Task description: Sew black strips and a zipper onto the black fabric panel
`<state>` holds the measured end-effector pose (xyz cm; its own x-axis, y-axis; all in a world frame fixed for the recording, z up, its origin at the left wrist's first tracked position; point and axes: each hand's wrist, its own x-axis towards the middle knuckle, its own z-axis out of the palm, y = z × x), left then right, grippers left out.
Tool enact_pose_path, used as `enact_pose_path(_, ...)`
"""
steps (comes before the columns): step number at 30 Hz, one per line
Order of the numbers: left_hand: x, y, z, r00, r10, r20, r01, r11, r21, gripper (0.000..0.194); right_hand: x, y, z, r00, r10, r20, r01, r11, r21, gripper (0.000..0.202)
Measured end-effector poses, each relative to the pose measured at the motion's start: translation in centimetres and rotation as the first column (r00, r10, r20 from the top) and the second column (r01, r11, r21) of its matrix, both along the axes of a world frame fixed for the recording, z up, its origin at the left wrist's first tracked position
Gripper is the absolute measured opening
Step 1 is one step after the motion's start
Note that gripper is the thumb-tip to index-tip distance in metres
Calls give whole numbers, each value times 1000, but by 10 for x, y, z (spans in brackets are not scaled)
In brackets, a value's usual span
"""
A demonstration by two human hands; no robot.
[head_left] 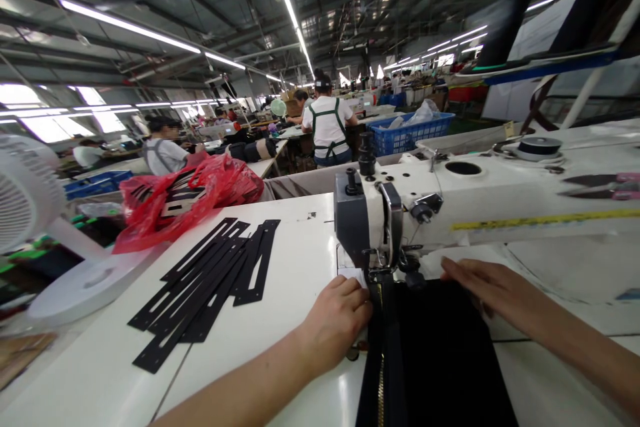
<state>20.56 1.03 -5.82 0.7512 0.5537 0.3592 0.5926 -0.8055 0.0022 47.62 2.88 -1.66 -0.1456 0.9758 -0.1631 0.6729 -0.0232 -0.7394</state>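
My left hand (343, 317) is curled with its fingers close together, over the left edge of the black cloth (445, 347), just beside the needle area; whether they pinch it or only press, I cannot tell. My right hand (493, 290) reaches across to the cloth's far right corner, forefinger stretched out, the others folded partly out of sight, so I can't tell whether it grips. With a hand on each side, I seem to be keeping the cloth flat and square.

Between my hands, nearer the left, the gold-toothed zipper (381, 380) runs straight toward the presser foot (383, 275), probably kept in line by my left fingers. Just ahead of my fingertips stands the sewing machine (425, 177); its arm stretches off to the right, bearing a yellow tape measure (545, 219) and pink-handled snips (600, 185), presumably for easy reach.

Left of my left hand, slotted black strips (205, 287) lie fanned on the white table (280, 353), likely spread for easy picking. Beyond them sit a red plastic bag (225, 180) and a white fan (30, 200), perhaps there to cool me.
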Motion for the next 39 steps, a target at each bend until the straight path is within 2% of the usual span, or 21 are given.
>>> enact_pose_path(3, 2, 0, 1, 1000, 25, 10, -25, 1000, 3, 12, -2, 3, 0, 999, 40, 21, -41, 996, 75, 50)
enact_pose_path(4, 3, 0, 1, 999, 30, 10, -30, 1000, 2, 11, -2, 7, -3, 993, 86, 81, -97, 986, 139, 41)
enact_pose_path(6, 6, 0, 3, 999, 30, -12, -30, 1000, 4, 9, 1, 16, -14, 954, 145, 264, -225, 926, 304, 25)
enact_pose_path(9, 9, 1, 5, 998, 25, -57, -23, 999, 34, 11, 4, 30, -31, 896, 102, 432, -316, 831, 458, 18)
enact_pose_path(12, 8, 0, 3, 998, 41, -49, -38, 998, 49, 12, -1, 29, -34, 872, 33, 488, -326, 783, 530, 16)
enact_pose_path(13, 7, 0, 3, 999, 45, -30, -44, 999, 29, 10, -5, 23, -31, 863, -8, 506, -336, 738, 585, 18)
enact_pose_path(14, 5, -2, 2, 999, 51, -5, -51, 999, -6, 8, -12, 16, -29, 850, -42, 525, -368, 667, 648, 20)
enact_pose_path(15, 4, -3, 3, 998, 60, 27, -58, 997, -48, 7, -19, 7, -27, 837, -59, 543, -418, 572, 706, 24)
enact_pose_path(16, 2, -5, 3, 995, 72, 62, -66, 993, -93, 7, -29, -2, -25, 832, -66, 551, -469, 449, 761, 27)
enact_pose_path(17, 1, -7, 4, 992, 84, 96, -70, 988, -138, 7, -38, -11, -26, 819, -20, 573, -526, 370, 766, 30)
enact_pose_path(18, 0, -9, 5, 987, 95, 127, -71, 982, -178, 7, -48, -18, -28, 826, 24, 564, -541, 319, 778, 30)
enact_pose_path(20, -1, -11, 7, 976, 111, 185, -67, 971, -228, 8, -63, -26, -37, 849, 56, 526, -515, 310, 799, 32)
enact_pose_path(22, -1, -11, 6, 959, 123, 257, -65, 972, -225, 11, -71, -28, -48, 860, 79, 504, -498, 338, 798, 34)
enact_pose_path(25, -1, -7, 0, 920, 155, 360, -110, 984, -142, 13, -70, -24, -57, 860, 134, 493, -504, 382, 775, 35)
enact_pose_path(27, -2, -3, -5, 916, 148, 373, -134, 989, -63, 16, -67, -23, -57, 860, 143, 490, -503, 397, 767, 35)
enact_pose_path(30, -3, 1, -11, 942, 69, 328, -83, 996, 28, 17, -65, -23, -54, 849, 145, 508, -520, 399, 755, 35)
enact_pose_path(32, -4, 3, -11, 959, 9, 282, -22, 999, 43, 18, -64, -23, -51, 842, 166, 514, -534, 392, 749, 36)
enact_pose_path(39, -1, 7, -3, 992, -103, 75, 96, 991, 93, 23, -60, -16, -47, 832, 256, 492, -555, 371, 744, 36)
